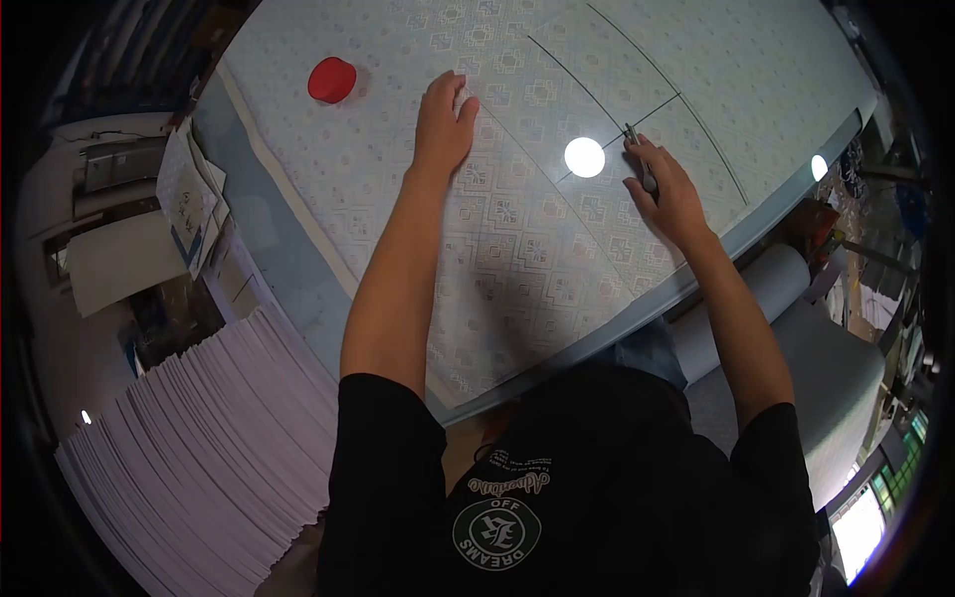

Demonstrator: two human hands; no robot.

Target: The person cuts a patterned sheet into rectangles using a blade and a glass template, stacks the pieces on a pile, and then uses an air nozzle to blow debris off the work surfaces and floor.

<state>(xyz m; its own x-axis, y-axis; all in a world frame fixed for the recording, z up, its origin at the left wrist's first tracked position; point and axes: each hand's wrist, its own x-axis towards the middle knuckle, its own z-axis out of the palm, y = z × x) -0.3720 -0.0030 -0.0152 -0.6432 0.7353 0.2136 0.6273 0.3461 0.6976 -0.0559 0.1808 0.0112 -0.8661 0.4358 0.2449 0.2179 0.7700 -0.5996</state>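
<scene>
Pale blue-white patterned sheet, head view: glossy, printed with a repeating grid of square ornamental motifs, lying flat over most of the surface, which shows as a plain grey-blue strip along the sheet's left edge.

Thin dark lines, straight and crossing, on the far right part of the sheet.

Round white light reflection on the sheet, beside the lines.

Red lid, round and smooth, standing on the sheet's far left corner.

Left hand, palm down on the sheet, right of the lid; fingers flat and nearly together, gripping nothing.

Right hand, on the sheet's right part; fingers curled shut around a slim tool, dark and metallic, its tip on one line. Pen or blade: cannot tell.

Stack of white sheets, thin fanned edges, left of and below the sheet.

White roll, cylindrical and matte, off the sheet's right near edge.

Room: dim and cluttered around the sheet.
</scene>
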